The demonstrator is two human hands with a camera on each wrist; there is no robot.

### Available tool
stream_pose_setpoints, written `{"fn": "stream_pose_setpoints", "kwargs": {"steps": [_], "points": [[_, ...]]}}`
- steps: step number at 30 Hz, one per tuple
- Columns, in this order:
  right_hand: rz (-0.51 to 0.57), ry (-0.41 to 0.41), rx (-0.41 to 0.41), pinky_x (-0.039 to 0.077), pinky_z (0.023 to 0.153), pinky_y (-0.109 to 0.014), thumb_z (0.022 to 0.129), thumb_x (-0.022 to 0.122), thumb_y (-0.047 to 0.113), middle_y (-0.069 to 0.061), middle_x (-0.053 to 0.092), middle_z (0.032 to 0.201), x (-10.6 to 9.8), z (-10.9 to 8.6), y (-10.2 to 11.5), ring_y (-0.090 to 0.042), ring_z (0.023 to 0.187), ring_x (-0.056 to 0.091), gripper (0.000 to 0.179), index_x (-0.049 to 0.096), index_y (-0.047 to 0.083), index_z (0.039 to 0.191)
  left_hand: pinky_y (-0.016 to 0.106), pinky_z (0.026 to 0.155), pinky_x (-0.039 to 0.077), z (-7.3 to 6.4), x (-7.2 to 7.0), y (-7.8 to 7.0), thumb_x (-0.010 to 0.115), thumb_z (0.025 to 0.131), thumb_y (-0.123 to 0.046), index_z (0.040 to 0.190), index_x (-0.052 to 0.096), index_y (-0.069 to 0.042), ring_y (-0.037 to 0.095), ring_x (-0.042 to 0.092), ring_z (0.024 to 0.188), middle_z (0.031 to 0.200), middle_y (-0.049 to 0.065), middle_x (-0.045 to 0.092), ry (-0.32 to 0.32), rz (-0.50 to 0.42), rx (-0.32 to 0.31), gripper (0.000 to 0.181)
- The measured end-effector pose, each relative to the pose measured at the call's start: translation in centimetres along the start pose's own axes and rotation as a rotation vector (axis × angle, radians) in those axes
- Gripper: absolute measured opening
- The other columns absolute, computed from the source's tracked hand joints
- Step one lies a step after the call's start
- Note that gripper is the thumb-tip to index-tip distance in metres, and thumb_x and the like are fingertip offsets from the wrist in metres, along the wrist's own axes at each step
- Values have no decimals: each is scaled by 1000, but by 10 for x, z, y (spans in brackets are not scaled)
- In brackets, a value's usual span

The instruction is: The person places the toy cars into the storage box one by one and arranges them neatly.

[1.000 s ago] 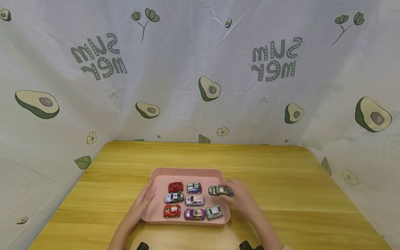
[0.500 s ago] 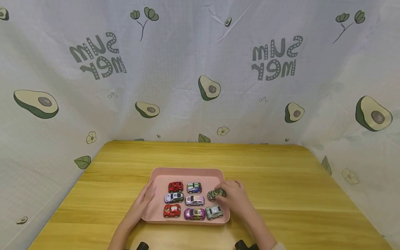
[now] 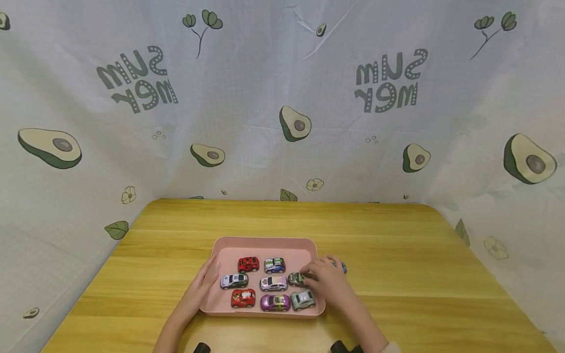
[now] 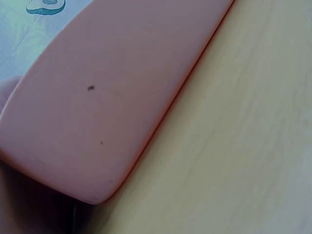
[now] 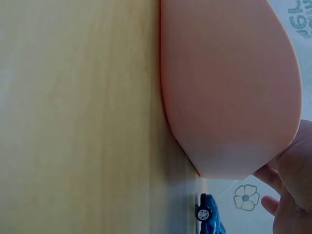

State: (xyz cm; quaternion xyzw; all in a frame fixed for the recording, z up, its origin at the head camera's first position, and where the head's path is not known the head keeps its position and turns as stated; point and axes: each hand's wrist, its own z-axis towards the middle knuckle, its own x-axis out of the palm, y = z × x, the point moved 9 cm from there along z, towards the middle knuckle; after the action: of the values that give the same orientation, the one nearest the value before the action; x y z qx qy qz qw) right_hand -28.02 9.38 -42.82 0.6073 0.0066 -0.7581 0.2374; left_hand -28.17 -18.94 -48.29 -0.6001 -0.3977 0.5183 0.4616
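A pink tray (image 3: 265, 240) sits on the wooden table and holds several toy cars in rows. My right hand (image 3: 310, 276) pinches a camouflage-green car (image 3: 295, 279) at the right end of the tray's middle row, down among the other cars. My left hand (image 3: 210, 273) lies with straight fingers against the tray's left rim, close to a white car (image 3: 234, 280). The left wrist view shows only the tray's outer wall (image 4: 97, 107). In the right wrist view the tray wall (image 5: 229, 97) and my right hand's fingers (image 5: 292, 190) show.
A small blue car (image 3: 341, 266) stands on the table (image 3: 397, 255) just right of the tray, also seen as the blue car (image 5: 209, 222) in the right wrist view. An avocado-print cloth (image 3: 282, 98) hangs behind and beside the table.
My right hand brought the camouflage car left and down into the tray's middle row. The white car at that row's left end shifted left. The blue car behind my hand came into view.
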Motion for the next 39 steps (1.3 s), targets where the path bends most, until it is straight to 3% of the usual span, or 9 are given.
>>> {"fn": "stream_pose_setpoints", "kwargs": {"steps": [9,16,19,23,29,34,39], "points": [[42,-4,30,28,102,-52,74,71,25,1,67,102,-6,-1,-2,-20,103,57,24,68,19,98,61,109,5,1,0,-1,39,96,-32,146,18,-15,40,3,139,152,17,11,0,9,15,56],[94,-98,62,30,100,-51,75,72,23,-2,66,107,-26,-6,-13,-24,106,57,28,68,18,103,61,109,5,1,1,-1,40,96,-32,146,18,-14,40,3,139,152,18,10,4,4,14,57],[91,-146,51,31,98,-53,75,73,22,-3,66,106,-34,-9,-21,-26,105,57,31,67,17,104,60,109,4,2,1,-1,41,94,-19,146,18,-12,40,1,139,152,18,8,12,-12,16,57],[93,-181,58,31,96,-53,73,73,22,-3,66,106,-40,-14,-33,-28,105,57,33,67,16,105,61,109,3,3,2,-2,40,83,3,145,18,-9,41,-2,139,152,20,5,28,-18,30,67],[86,-182,79,31,96,-55,73,73,22,-7,65,109,-42,-19,-47,-32,105,56,34,66,15,106,59,110,4,3,1,-3,37,81,10,144,22,-7,42,0,139,151,22,7,18,9,58,67],[87,-182,94,30,96,-56,74,72,22,-8,65,109,-44,-21,-53,-32,106,56,34,66,14,107,61,109,6,2,0,-4,42,83,8,137,35,-5,42,6,138,148,22,19,2,23,84,56],[108,-177,118,29,97,-56,76,71,22,-9,65,110,-45,-22,-58,-33,107,55,33,65,13,107,65,105,14,1,-2,-7,52,86,-2,115,55,-6,43,20,135,137,20,40,-24,72,124,29]]}}
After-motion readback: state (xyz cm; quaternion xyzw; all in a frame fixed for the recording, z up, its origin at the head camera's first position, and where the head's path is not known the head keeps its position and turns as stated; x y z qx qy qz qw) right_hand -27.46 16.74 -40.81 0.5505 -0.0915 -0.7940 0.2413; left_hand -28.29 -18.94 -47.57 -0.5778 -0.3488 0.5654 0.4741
